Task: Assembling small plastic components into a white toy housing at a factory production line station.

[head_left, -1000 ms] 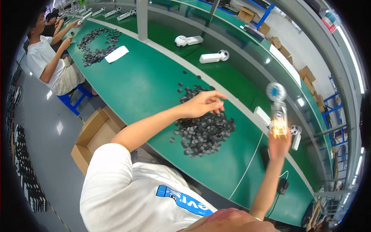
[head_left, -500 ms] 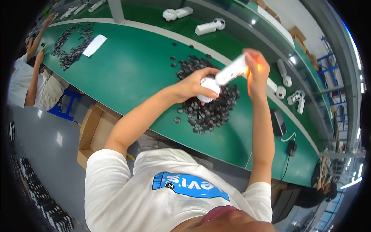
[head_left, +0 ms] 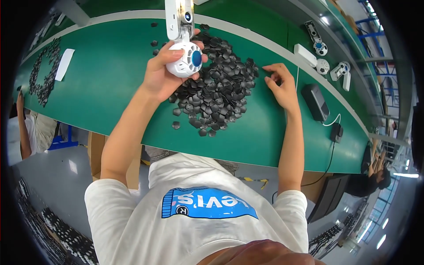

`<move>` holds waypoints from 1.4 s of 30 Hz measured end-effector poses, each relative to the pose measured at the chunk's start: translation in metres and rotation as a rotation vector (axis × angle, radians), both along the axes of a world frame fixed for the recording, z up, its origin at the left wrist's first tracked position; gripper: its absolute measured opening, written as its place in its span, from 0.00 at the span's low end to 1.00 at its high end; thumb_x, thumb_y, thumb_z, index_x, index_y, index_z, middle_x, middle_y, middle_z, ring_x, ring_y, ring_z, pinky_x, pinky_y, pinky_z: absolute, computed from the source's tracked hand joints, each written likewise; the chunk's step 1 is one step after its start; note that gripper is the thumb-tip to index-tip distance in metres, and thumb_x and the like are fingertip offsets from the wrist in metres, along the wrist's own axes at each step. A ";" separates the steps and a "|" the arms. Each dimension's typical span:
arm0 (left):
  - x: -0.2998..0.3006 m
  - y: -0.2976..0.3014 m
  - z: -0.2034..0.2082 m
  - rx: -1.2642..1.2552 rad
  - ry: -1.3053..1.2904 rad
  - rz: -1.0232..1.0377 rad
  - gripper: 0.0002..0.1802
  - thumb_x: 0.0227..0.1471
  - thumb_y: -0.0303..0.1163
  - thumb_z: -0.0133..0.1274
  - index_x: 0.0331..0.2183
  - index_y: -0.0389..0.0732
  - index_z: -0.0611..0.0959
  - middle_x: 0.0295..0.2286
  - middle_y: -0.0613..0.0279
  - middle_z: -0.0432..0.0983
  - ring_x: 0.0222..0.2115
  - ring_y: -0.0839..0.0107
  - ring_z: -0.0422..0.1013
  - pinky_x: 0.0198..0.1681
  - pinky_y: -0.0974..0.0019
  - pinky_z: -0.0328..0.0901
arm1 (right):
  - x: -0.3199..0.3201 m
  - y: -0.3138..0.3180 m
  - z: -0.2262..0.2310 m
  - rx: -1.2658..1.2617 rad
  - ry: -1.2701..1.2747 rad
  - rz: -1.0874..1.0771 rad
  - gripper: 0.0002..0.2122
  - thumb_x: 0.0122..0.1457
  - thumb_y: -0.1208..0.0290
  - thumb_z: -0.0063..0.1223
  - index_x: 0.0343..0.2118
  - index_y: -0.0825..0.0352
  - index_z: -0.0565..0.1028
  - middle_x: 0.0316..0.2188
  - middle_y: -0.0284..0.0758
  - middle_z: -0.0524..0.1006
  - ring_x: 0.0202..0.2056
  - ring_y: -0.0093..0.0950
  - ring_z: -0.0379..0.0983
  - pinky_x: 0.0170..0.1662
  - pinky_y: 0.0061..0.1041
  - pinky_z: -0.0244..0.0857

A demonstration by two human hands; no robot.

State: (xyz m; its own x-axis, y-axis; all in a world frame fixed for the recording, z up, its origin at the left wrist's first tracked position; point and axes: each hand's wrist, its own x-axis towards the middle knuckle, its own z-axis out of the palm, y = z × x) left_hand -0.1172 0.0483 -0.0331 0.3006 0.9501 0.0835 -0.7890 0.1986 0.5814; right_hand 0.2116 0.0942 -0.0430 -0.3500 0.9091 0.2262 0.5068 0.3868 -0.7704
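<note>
My left hand (head_left: pixel 160 75) is wrapped round the ball-shaped head of a white handheld device (head_left: pixel 179 68) with a round blue disc on its side. The device's long white handle points away from me, its upper end cut off by the picture's top edge; part of it looks clear. To the right of a heap of black pentagon-shaped pieces (head_left: pixel 221 88), my right hand (head_left: pixel 283 90) hovers low over the green table (head_left: pixel 260 137). Its thumb and forefinger are apart, and I see nothing held between them. The heap lies partly behind my left hand.
A black box-shaped unit (head_left: pixel 315 102) with a white cable and an adapter (head_left: pixel 337 131) sits on the right. Several similar white devices (head_left: pixel 319 46) rest beyond the pale rail. At far left lie more black pieces (head_left: pixel 42 79), a white sheet (head_left: pixel 65 64) and a co-worker's arm (head_left: pixel 24 132).
My right hand has let go of the white handle and come down beside the heap. My left hand has moved left with the device. The view has shifted too.
</note>
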 end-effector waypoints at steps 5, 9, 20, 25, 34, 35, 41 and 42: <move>0.007 -0.001 0.000 0.095 0.152 0.010 0.36 0.44 0.35 0.53 0.56 0.34 0.64 0.41 0.54 0.71 0.40 0.62 0.73 0.29 0.63 0.72 | -0.014 -0.004 0.000 -0.003 -0.139 -0.009 0.08 0.50 0.76 0.60 0.34 0.68 0.77 0.28 0.28 0.71 0.24 0.17 0.58 0.27 0.17 0.54; 0.012 -0.005 0.003 0.109 0.236 -0.011 0.36 0.44 0.35 0.53 0.55 0.33 0.65 0.40 0.54 0.71 0.40 0.63 0.73 0.28 0.64 0.72 | -0.019 -0.005 0.002 -0.060 -0.174 -0.052 0.06 0.50 0.78 0.60 0.30 0.69 0.76 0.23 0.27 0.71 0.22 0.16 0.58 0.26 0.17 0.54; 0.031 -0.013 0.006 0.107 0.226 0.124 0.35 0.45 0.28 0.60 0.55 0.39 0.66 0.43 0.55 0.71 0.44 0.63 0.72 0.39 0.61 0.75 | -0.020 -0.020 0.013 -0.599 0.325 0.027 0.06 0.56 0.78 0.55 0.36 0.74 0.76 0.19 0.33 0.75 0.20 0.17 0.68 0.24 0.16 0.61; 0.031 -0.015 0.008 0.078 0.160 0.077 0.36 0.43 0.27 0.64 0.53 0.39 0.67 0.44 0.56 0.70 0.47 0.63 0.70 0.45 0.59 0.72 | -0.025 -0.029 0.018 -0.578 0.406 0.044 0.09 0.58 0.77 0.53 0.39 0.76 0.76 0.23 0.40 0.78 0.20 0.22 0.72 0.25 0.18 0.66; 0.041 -0.013 -0.011 0.263 0.560 0.163 0.39 0.39 0.32 0.69 0.52 0.38 0.69 0.42 0.60 0.71 0.43 0.72 0.68 0.47 0.68 0.65 | -0.059 -0.050 0.019 -0.498 0.642 0.038 0.06 0.58 0.78 0.53 0.36 0.75 0.74 0.31 0.47 0.79 0.28 0.31 0.78 0.29 0.24 0.72; 0.042 -0.013 -0.012 0.277 0.581 0.172 0.39 0.38 0.32 0.70 0.51 0.38 0.69 0.41 0.61 0.71 0.42 0.74 0.68 0.47 0.69 0.64 | -0.062 -0.052 0.020 -0.498 0.664 0.035 0.05 0.58 0.79 0.53 0.35 0.75 0.74 0.32 0.48 0.79 0.30 0.33 0.78 0.29 0.24 0.72; 0.044 -0.018 -0.013 0.338 0.646 0.198 0.39 0.38 0.32 0.70 0.51 0.37 0.69 0.41 0.61 0.71 0.42 0.74 0.68 0.47 0.68 0.63 | -0.071 -0.059 0.014 -0.240 0.638 0.086 0.04 0.56 0.80 0.54 0.32 0.73 0.71 0.29 0.45 0.78 0.28 0.30 0.77 0.30 0.24 0.72; 0.044 -0.019 -0.013 0.351 0.654 0.200 0.39 0.38 0.32 0.70 0.51 0.37 0.69 0.41 0.61 0.71 0.42 0.74 0.67 0.47 0.68 0.63 | -0.070 -0.056 0.012 -0.037 0.511 0.145 0.04 0.56 0.81 0.55 0.31 0.72 0.71 0.28 0.43 0.77 0.28 0.30 0.77 0.30 0.24 0.72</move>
State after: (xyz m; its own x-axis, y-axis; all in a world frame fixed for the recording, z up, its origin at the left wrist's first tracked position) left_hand -0.0731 0.0296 -0.0462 0.2182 0.9421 0.2546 -0.2645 -0.1941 0.9447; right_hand 0.1418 0.0378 -0.0310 -0.3260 0.8703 0.3691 0.0069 0.3926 -0.9197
